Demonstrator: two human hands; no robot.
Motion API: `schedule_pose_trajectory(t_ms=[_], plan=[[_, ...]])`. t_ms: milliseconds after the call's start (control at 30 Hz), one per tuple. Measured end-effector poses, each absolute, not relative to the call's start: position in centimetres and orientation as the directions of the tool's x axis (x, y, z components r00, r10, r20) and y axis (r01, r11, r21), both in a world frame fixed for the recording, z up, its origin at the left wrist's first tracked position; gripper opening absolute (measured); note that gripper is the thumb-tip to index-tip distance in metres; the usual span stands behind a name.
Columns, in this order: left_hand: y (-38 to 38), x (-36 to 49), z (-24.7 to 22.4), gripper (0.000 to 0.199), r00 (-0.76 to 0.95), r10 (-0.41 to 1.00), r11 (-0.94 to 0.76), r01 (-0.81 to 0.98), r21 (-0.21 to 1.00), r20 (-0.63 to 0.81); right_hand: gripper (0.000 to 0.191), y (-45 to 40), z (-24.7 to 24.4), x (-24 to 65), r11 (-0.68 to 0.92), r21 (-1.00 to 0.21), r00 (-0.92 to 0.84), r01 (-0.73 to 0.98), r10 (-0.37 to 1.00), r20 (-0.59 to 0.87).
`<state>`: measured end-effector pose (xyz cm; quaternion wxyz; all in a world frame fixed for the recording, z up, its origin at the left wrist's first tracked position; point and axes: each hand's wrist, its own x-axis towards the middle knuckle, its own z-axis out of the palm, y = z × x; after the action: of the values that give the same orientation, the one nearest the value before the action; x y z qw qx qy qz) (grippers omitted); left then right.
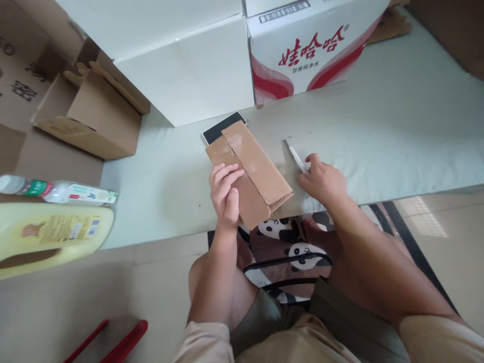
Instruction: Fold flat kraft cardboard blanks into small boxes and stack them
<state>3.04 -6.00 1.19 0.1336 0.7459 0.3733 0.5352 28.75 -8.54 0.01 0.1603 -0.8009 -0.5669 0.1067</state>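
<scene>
My left hand (226,194) is closed on a flattened cardboard box (260,166), its fingers bent over the upper face. The cardboard is tilted, with a seam along its length and pale worn patches where paper looks torn. Partly behind its far end lies a dark flat device with a white rim (223,128). To the right, my right hand (321,176) is closed around the near end of a slim white utility knife (297,156). The knife's thin tip points away from me, at or just above the pale green cloth, apart from the cardboard.
Large white cartons (189,70) and a white-and-red water carton (310,55) stand along the back. Open brown boxes (94,108) are at left, beside a plastic bottle (60,191) and a yellow jug (56,237). Red bars (124,343) show at lower left, over the tiled floor.
</scene>
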Motion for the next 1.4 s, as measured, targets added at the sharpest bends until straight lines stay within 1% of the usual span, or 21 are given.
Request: schedule_pose_trajectory(t_ms=[67, 167, 200, 267, 333, 400, 433, 500, 533, 600, 667, 767, 833, 900, 1000, 1200, 1333, 1400], plan=[[-6.3, 3.3, 0.9, 0.040, 0.137, 0.701, -0.681, 0.421, 0.599, 0.700, 0.046, -8.4, 0.2, 28.9, -0.274, -0.524, 0.334, 0.807, 0.942, 0.021], [-6.6, 3.9, 0.2, 0.039, 0.067, 0.673, -0.687, 0.426, 0.589, 0.736, 0.034, -8.3, 0.5, 28.8, -0.174, -0.781, 0.327, 0.600, 0.944, 0.041], [-6.6, 4.1, 0.1, 0.039, 0.058, 0.654, -0.698, 0.431, 0.572, 0.754, 0.030, -8.4, 0.6, 28.7, -0.138, -0.842, 0.344, 0.521, 0.937, 0.059], [-6.8, 4.6, -0.2, 0.041, 0.077, 0.627, -0.710, 0.466, 0.528, 0.775, 0.026, -8.5, 1.1, 28.5, -0.033, -0.905, 0.412, 0.424, 0.897, 0.160], [-6.9, 5.0, -0.2, 0.047, 0.101, 0.629, -0.698, 0.509, 0.503, 0.771, 0.020, -8.8, 1.9, 28.1, 0.109, -0.895, 0.483, 0.432, 0.811, 0.332], [-7.2, 5.4, 0.0, 0.051, 0.110, 0.641, -0.685, 0.527, 0.503, 0.759, 0.009, -9.2, 3.2, 27.5, 0.246, -0.840, 0.531, 0.483, 0.680, 0.505], [-7.4, 5.6, 0.2, 0.051, 0.114, 0.646, -0.685, 0.523, 0.507, 0.755, 0.008, -9.5, 4.0, 27.1, 0.313, -0.803, 0.537, 0.507, 0.614, 0.578], [-7.8, 6.0, 0.4, 0.048, 0.117, 0.642, -0.697, 0.501, 0.513, 0.757, 0.012, -10.3, 5.7, 26.1, 0.433, -0.717, 0.502, 0.546, 0.516, 0.694], [-8.0, 6.2, 0.5, 0.046, 0.113, 0.638, -0.703, 0.490, 0.516, 0.762, 0.013, -10.8, 6.5, 25.6, 0.477, -0.675, 0.467, 0.563, 0.491, 0.736], [-8.5, 6.5, 0.6, 0.042, 0.105, 0.630, -0.712, 0.473, 0.519, 0.769, 0.012, -11.9, 7.5, 24.6, 0.514, -0.613, 0.376, 0.600, 0.495, 0.783], [-9.0, 6.7, 0.5, 0.041, 0.110, 0.625, -0.721, 0.461, 0.517, 0.773, 0.012, -12.9, 8.0, 24.1, 0.502, -0.588, 0.285, 0.634, 0.556, 0.781], [-9.5, 6.8, 0.4, 0.042, 0.145, 0.635, -0.726, 0.450, 0.521, 0.759, 0.016, -13.6, 8.0, 23.9, 0.448, -0.555, 0.149, 0.701, 0.670, 0.728], [-9.7, 6.8, 0.3, 0.045, 0.166, 0.654, -0.714, 0.460, 0.529, 0.738, 0.019, -13.4, 7.9, 23.8, 0.431, -0.516, 0.063, 0.740, 0.720, 0.691], [-9.7, 6.9, 0.3, 0.046, 0.187, 0.670, -0.702, 0.475, 0.531, 0.718, 0.021, -12.9, 8.0, 23.7, 0.436, -0.486, -0.026, 0.757, 0.764, 0.645], [-9.6, 7.1, 0.5, 0.046, 0.211, 0.674, -0.707, 0.462, 0.535, 0.708, 0.022, -12.1, 8.1, 23.6, 0.448, -0.489, -0.125, 0.748, 0.819, 0.560], [-9.2, 7.4, 0.4, 0.046, 0.223, 0.674, -0.705, 0.476, 0.525, 0.704, 0.029, -12.0, 7.9, 23.9, 0.466, -0.531, -0.156, 0.708, 0.836, 0.526], [-9.1, 7.4, 0.2, 0.046, 0.225, 0.662, -0.722, 0.450, 0.526, 0.715, 0.030, -12.2, 7.5, 23.9, 0.415, -0.525, -0.045, 0.743, 0.814, 0.579], [-9.1, 7.3, 0.3, 0.045, 0.214, 0.644, -0.735, 0.437, 0.518, 0.734, 0.030, -12.3, 7.4, 23.9, 0.401, -0.533, -0.026, 0.745, 0.816, 0.577]])
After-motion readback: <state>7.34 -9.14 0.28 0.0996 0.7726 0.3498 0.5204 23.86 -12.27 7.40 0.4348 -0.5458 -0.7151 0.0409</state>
